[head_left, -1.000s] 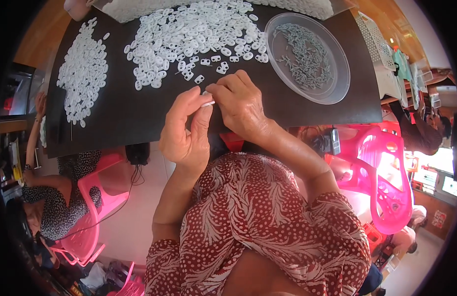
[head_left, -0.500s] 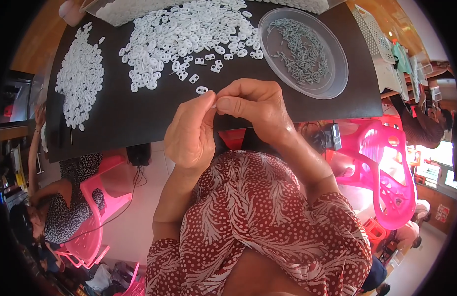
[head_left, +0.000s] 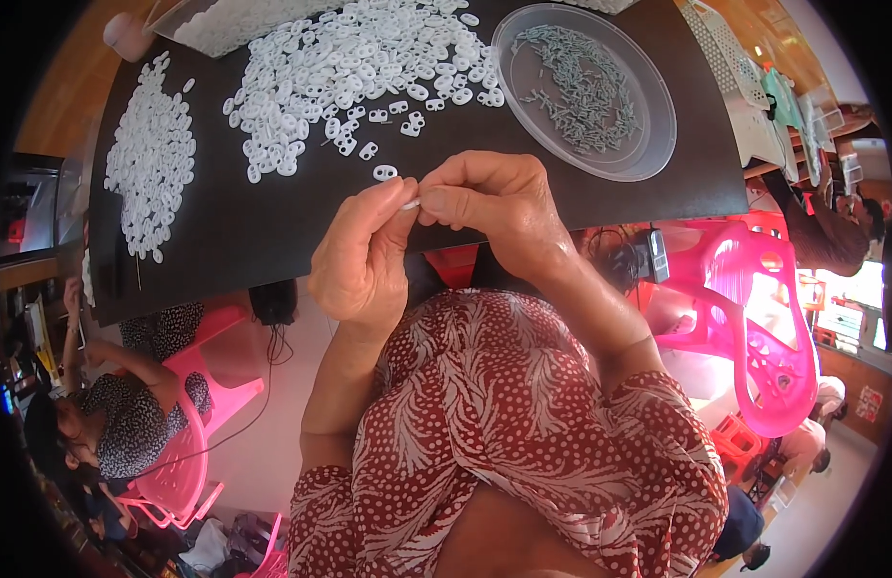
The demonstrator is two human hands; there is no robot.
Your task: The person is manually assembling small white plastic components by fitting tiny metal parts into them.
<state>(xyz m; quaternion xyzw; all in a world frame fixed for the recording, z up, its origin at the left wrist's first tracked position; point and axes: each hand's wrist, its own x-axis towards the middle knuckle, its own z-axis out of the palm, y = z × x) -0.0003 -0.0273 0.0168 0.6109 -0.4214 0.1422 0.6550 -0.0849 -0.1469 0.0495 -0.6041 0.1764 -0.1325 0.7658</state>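
Dark counter (head_left: 253, 217) spreads across my remote view. My left hand (head_left: 357, 252) pinches a small white piece (head_left: 410, 204) above its near edge; my right hand's (head_left: 508, 200) fingers meet beside it, contents hidden. I judge this two-handed handling, next needing steady fingertips.

Strong light is flooding in from beyond the counter's (head_left: 243, 222) right edge.
Glare is whitening part of the pink chair (head_left: 778, 409) past the near right corner; dimness is settling beyond the near left corner. Fisheye distortion is bowing the edges, and black is swallowing the outer rim.
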